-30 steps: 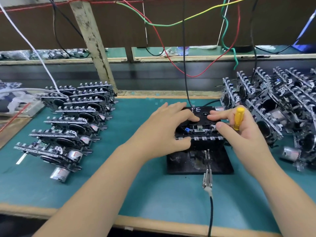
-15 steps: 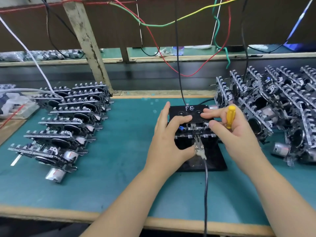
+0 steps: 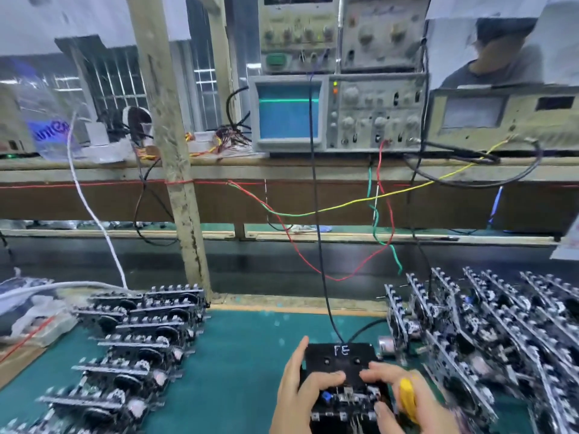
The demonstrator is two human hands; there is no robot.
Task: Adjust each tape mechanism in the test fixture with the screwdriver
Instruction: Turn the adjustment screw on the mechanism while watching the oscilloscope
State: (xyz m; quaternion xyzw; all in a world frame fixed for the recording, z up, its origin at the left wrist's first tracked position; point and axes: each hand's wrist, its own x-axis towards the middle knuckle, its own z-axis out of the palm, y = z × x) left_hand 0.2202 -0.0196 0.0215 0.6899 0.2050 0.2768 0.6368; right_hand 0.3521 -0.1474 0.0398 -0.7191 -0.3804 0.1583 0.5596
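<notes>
Tape mechanism (image 3: 344, 399) is sitting in the black test fixture (image 3: 341, 358), right under both sets of fingertips at the bottom of the view. Left hand (image 3: 297, 389) wraps the fixture's left edge, thumb up along the side and fingers curled over onto the top of the mechanism, so it's holding the thing down. Right hand (image 3: 404, 399) has its first fingers laid loosely spread across the mechanism from the other side, while the rest of the hand curls round the yellow screwdriver (image 3: 407, 399). The handle runs roughly up-down in the palm and I can't see the tip at all, so no idea if it's near a screw yet. My guess is the right hand is the one that has to move: the mechanism's long side runs left to right just ahead of its fingertips, so the driver needs swinging point-down onto it. Stacks of other mechanisms (image 3: 131, 349) sit well off to both sides, and an oscilloscope (image 3: 338, 112) glows on the shelf behind.
</notes>
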